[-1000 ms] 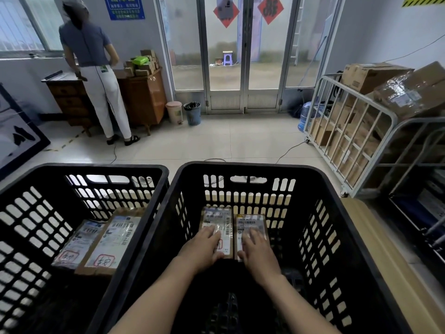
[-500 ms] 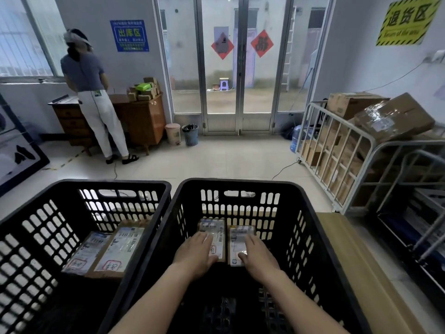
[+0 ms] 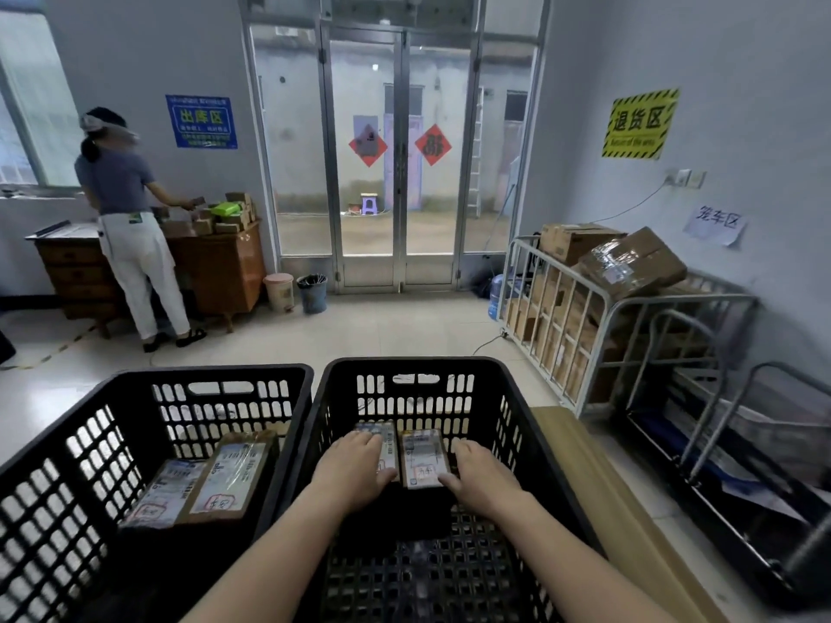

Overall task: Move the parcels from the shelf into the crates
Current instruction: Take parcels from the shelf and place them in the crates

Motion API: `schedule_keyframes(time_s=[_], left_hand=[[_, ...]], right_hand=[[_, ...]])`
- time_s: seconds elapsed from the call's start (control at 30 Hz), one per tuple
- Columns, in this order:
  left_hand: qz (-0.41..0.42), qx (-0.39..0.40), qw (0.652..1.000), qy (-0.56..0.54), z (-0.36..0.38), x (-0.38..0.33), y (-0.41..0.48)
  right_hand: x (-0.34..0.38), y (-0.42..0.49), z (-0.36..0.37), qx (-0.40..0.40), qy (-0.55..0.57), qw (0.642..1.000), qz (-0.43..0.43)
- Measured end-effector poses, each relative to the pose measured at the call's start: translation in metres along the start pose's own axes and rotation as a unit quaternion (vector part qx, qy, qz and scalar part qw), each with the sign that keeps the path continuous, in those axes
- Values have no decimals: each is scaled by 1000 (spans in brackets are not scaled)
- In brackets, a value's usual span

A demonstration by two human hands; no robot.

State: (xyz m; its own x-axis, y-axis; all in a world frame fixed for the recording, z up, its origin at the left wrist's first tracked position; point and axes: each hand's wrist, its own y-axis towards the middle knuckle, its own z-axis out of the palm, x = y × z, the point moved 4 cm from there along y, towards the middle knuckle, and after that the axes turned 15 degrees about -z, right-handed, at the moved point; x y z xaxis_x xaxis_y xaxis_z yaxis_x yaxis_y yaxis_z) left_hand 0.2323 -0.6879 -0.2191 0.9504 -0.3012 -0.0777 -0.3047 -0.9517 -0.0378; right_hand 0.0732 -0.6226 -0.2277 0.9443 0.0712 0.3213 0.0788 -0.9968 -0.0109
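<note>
Two black slatted plastic crates stand side by side on a pale tiled floor, seen from just behind the person reaching into them. Both bare forearms stretch into the right crate [image 3: 517, 424].

Two small taped parcels with printed labels lie flat on its floor near the far wall, side by side and touching. The left hand [image 3: 355, 469] rests palm down on the left parcel [image 3: 387, 442], with its fingers straight and spread across the top. It grips nothing. The right hand [image 3: 481, 478] sits against the right parcel [image 3: 422, 458]. Its fingers lie relaxed along the parcel's right edge, and the thumb touches the near corner without closing round it.

The left crate [image 3: 112, 420] holds two more labelled parcels [image 3: 231, 476], leaning together against the wall it shares with its neighbour. A light wooden board [image 3: 598, 487] lies just to the right of the right crate.

Across the room, another person [image 3: 130, 227] stands with their back turned at a brown wooden desk [image 3: 220, 272] piled with small boxes. A pink bin [image 3: 279, 292] and a dark bin [image 3: 312, 293] stand beside the glass doors [image 3: 400, 173]. Along the right wall, a metal cage trolley [image 3: 562, 335] is stacked with cardboard boxes [image 3: 629, 263], below a yellow sign [image 3: 641, 123].
</note>
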Motion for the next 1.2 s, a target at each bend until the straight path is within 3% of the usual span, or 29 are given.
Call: schedule_keyframes(time_s=[0.57,1.2], left_hand=[[120,-35,992,-8,-50,6,-151],[351,-16,936,-13,-75,-149,-325]], right_hand=[[91,-189,-42,-68,-43,991,108],[99,-445,-78,-133,-82,944,292]])
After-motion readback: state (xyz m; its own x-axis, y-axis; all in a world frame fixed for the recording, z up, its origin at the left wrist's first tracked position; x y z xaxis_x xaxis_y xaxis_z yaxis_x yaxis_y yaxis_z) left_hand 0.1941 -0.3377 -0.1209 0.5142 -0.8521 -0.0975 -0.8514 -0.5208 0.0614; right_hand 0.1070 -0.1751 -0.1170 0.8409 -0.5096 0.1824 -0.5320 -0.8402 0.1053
